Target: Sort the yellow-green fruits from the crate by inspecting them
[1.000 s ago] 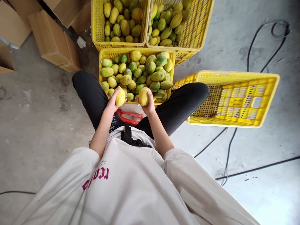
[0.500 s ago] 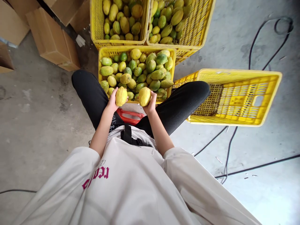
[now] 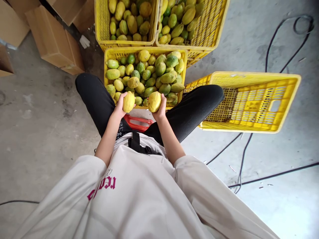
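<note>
My left hand point(image 3: 121, 105) is closed around a yellow lemon-shaped fruit point(image 3: 129, 102). In my right hand point(image 3: 160, 108) sits another yellow lemon-shaped fruit point(image 3: 154, 102), rounder in outline and faintly ribbed. Both fruits are held upright, apart from each other, over the near edge of a yellow plastic crate point(image 3: 144, 49). That crate is filled with green and yellow fruits point(image 3: 167, 78) of a similar kind, some longer and pointed. My palms and several fingers are partly hidden behind the held fruits.
Two more yellow crates, left point(image 3: 127, 43) and right point(image 3: 214, 30), hold fruit beyond the near one. A yellow crate point(image 3: 254, 129) lies tilted by my right knee. Cardboard boxes point(image 3: 53, 43) stand far left. A red plastic frame point(image 3: 138, 122) is between my legs; black cables point(image 3: 276, 174) cross the floor.
The two held fruits have moved very slightly apart, and the right one is turned a little. Both hands keep their grip. The camera view has shifted slightly.
</note>
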Demonstrator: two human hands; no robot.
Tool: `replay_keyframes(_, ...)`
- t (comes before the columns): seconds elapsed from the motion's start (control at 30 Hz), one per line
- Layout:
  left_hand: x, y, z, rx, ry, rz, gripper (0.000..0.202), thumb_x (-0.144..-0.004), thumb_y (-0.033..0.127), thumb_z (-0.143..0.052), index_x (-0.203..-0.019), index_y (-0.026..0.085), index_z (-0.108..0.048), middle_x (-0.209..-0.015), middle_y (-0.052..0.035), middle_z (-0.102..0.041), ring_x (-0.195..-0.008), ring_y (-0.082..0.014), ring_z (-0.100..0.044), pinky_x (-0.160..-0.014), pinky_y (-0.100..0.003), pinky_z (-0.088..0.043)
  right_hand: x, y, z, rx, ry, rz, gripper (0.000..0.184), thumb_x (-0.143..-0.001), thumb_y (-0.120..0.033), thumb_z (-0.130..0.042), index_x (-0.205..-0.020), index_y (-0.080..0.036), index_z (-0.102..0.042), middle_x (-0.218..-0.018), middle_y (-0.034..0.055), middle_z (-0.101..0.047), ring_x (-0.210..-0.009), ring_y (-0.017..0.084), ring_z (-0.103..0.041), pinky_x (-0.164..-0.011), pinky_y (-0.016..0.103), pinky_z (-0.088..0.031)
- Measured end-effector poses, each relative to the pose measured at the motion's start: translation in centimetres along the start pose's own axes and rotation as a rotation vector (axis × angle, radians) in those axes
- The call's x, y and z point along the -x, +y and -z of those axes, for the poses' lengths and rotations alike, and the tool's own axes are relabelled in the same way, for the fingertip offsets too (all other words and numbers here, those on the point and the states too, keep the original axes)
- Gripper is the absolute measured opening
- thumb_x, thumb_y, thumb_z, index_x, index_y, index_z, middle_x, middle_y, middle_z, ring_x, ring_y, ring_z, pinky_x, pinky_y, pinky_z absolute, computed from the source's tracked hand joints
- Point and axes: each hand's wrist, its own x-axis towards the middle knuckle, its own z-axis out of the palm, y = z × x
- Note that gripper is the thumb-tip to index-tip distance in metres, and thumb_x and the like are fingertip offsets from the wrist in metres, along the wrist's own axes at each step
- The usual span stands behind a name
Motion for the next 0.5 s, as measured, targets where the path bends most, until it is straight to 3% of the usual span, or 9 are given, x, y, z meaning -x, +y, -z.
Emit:
replay_keyframes(0.1, -0.3, 0.2, -0.1, 0.067, 0.041, -0.002, 0.028, -0.118, 0.045, -0.065, -0.125, 0.025, -0.083, -0.088, -0.0068, -0.08, -0.103, -0.0336, -0.09, -0.092, -0.046, -0.078, -0.5, 0.3, 0.2, 0.009, -0.007, 0.02, 0.043, -0.112, -0.069, -0.063, -0.104, -0.028, -0.074, -0.083, 0.0015, -0.08, -0.103, 0.029, -0.09, -0.083, 0.039, -0.078)
replay_keyframes(0.3, 0.0, 0.4, -0.3, 0.058, 0.04, 0.058, 0.035, -0.121, 0.047, -0.059, -0.132, 0.025, -0.084, -0.091, -0.0096, -0.08, -0.104, -0.0362, -0.092, -0.088, -0.045, -0.08, -1.0, 0.5, 0.6, 0.011, -0.02, -0.018, 0.041, -0.109, -0.067, -0.064, -0.104, -0.028, -0.075, -0.083, 0.0014, -0.08, -0.11, 0.031, -0.09, -0.091, 0.043, -0.078)
replay_keyframes(0.4, 0.4, 0.7, -0.4, 0.016, 0.039, 0.073, 0.038, -0.123, 0.054, -0.059, -0.13, 0.026, -0.083, -0.089, -0.0077, -0.078, -0.1, -0.0326, -0.091, -0.081, -0.041, -0.078, -0.8, 0.5, 0.5, -0.019, -0.009, -0.023, 0.039, -0.115, -0.062, -0.057, -0.107, -0.028, -0.073, -0.083, 0.0005, -0.08, -0.109, 0.028, -0.089, -0.095, 0.042, -0.077)
replay_keyframes(0.5, 0.8, 0.6, -0.4, -0.061, 0.013, 0.055, 0.031, -0.124, 0.052, -0.066, -0.119, 0.024, -0.08, -0.087, -0.0049, -0.077, -0.087, -0.0232, -0.086, -0.071, -0.03, -0.071, -0.9, 0.4, 0.7, -0.031, -0.006, -0.002, 0.033, -0.114, -0.063, -0.067, -0.11, -0.031, -0.07, -0.085, -0.0022, -0.081, -0.101, 0.025, -0.088, -0.095, 0.041, -0.077)
